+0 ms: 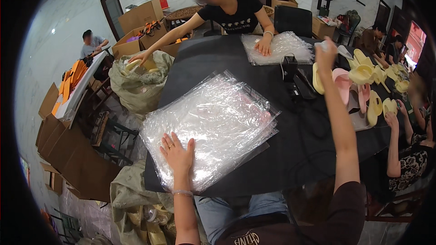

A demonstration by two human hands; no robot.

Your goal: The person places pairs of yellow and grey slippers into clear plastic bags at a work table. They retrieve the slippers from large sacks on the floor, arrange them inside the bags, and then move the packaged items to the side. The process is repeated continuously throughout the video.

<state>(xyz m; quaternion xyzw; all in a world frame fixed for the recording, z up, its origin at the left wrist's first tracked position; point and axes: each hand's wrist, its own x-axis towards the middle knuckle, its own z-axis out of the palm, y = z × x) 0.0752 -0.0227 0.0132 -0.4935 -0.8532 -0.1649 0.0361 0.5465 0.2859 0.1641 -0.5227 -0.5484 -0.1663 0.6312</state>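
My left hand lies flat with its fingers spread on a thick stack of clear plastic bags. The stack is fanned out at its right side and reaches the near edge of the black table. My right arm stretches far forward to the right. At its end my right hand is raised by the slippers, blurred, its fingers curled round something whitish that I cannot make out. Just below that hand is a yellow slipper, with a pink slipper to its right.
Across the black table, a co-worker rests one hand on another bag stack and reaches into a woven sack. A black device stands mid-table. More yellow slippers lie right, near other people's hands. Cardboard boxes stand left.
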